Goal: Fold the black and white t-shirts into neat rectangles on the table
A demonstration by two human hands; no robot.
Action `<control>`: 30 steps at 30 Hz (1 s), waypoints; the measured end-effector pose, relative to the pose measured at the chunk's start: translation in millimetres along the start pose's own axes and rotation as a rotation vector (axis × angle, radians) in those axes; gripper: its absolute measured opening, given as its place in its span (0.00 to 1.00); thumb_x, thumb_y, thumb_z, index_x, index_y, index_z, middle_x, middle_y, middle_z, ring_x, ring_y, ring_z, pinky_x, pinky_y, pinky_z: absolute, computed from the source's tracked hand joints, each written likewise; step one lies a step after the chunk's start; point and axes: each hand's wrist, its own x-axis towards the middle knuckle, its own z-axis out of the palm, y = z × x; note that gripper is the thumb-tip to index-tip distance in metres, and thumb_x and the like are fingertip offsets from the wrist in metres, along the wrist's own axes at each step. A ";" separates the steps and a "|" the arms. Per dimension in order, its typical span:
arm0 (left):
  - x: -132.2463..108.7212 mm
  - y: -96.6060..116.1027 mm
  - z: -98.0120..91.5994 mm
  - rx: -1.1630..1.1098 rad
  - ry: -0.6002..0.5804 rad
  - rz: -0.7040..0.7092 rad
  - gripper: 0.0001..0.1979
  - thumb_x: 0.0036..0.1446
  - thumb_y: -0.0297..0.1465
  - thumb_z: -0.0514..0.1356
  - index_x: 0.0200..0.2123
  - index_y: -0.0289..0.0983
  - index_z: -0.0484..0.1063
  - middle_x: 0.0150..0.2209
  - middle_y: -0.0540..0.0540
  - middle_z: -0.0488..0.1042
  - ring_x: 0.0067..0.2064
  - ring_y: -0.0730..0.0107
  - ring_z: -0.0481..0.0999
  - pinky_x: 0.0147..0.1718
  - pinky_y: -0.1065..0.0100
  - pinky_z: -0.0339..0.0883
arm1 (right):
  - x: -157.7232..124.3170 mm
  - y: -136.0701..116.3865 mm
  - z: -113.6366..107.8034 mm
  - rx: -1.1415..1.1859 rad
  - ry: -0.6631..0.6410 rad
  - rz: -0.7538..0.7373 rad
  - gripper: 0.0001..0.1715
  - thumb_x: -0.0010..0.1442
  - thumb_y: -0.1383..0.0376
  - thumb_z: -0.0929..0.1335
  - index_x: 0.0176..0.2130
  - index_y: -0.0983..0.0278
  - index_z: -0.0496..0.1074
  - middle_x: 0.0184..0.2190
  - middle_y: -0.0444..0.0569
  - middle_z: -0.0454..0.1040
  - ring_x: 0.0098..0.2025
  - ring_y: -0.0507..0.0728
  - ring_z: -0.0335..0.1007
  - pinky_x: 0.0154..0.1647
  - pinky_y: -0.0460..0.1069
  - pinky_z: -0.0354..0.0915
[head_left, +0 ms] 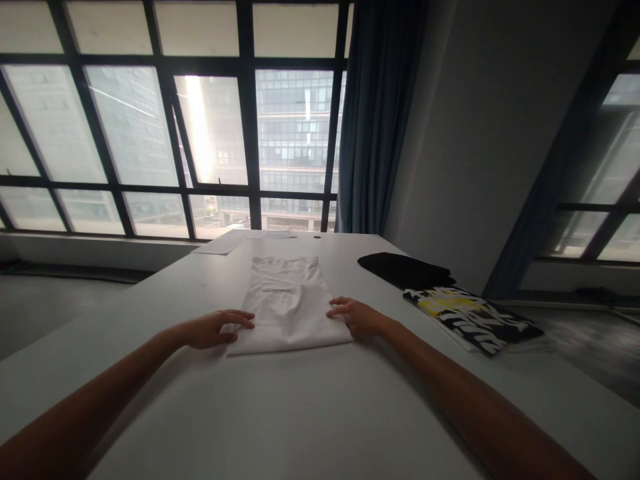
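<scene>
A white piece of clothing, folded into a long panel with some wrinkles, lies flat on the white table. Its straight near edge faces me. My left hand rests at its left near corner, fingers stretched out over the fabric edge and thumb apart from them. On the opposite side, my right hand touches the right edge with its fingers spread. Neither hand lifts the cloth. What kind of garment it is, I cannot tell.
The white table runs away towards the windows. To the right lie a folded black cloth and a folded black, white and yellow patterned garment on other folded cloth. Paper sheets and a small dark round spot are at the far end.
</scene>
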 end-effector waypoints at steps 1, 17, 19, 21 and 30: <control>-3.2 -0.9 0.8 -0.025 -0.019 0.000 0.25 0.63 0.48 0.55 0.59 0.46 0.71 0.67 0.45 0.63 0.65 0.55 0.64 0.62 0.55 0.60 | -2.4 0.4 0.1 -0.017 -0.003 -0.021 0.36 0.50 0.79 0.66 0.56 0.57 0.75 0.63 0.49 0.67 0.60 0.61 0.67 0.59 0.50 0.63; -3.4 19.6 32.0 -0.098 0.150 0.208 0.18 0.66 0.42 0.55 0.51 0.42 0.78 0.57 0.39 0.74 0.59 0.56 0.72 0.60 0.55 0.64 | -43.1 -13.3 -46.6 0.064 -0.319 0.209 0.13 0.44 0.69 0.71 0.33 0.63 0.83 0.30 0.48 0.81 0.33 0.58 0.75 0.31 0.46 0.64; -4.2 30.6 26.0 -0.127 0.101 0.225 0.17 0.65 0.42 0.56 0.50 0.43 0.78 0.55 0.40 0.76 0.56 0.57 0.74 0.57 0.57 0.66 | -46.5 -8.9 -50.4 0.141 -0.406 0.257 0.15 0.44 0.69 0.71 0.34 0.63 0.83 0.30 0.47 0.81 0.34 0.58 0.75 0.32 0.46 0.65; -6.7 38.4 14.8 -0.149 0.012 0.193 0.17 0.62 0.42 0.60 0.51 0.45 0.78 0.56 0.42 0.76 0.57 0.57 0.74 0.56 0.58 0.67 | -45.9 -3.9 -48.2 0.162 -0.333 0.250 0.16 0.47 0.69 0.70 0.37 0.64 0.83 0.33 0.48 0.82 0.37 0.58 0.76 0.36 0.47 0.66; 54.1 15.8 12.8 0.084 0.369 -0.201 0.30 0.58 0.53 0.55 0.52 0.38 0.76 0.52 0.38 0.77 0.48 0.54 0.78 0.46 0.60 0.72 | -7.6 9.6 -0.4 0.080 0.234 0.356 0.35 0.54 0.61 0.73 0.60 0.66 0.70 0.52 0.58 0.76 0.44 0.59 0.74 0.48 0.50 0.66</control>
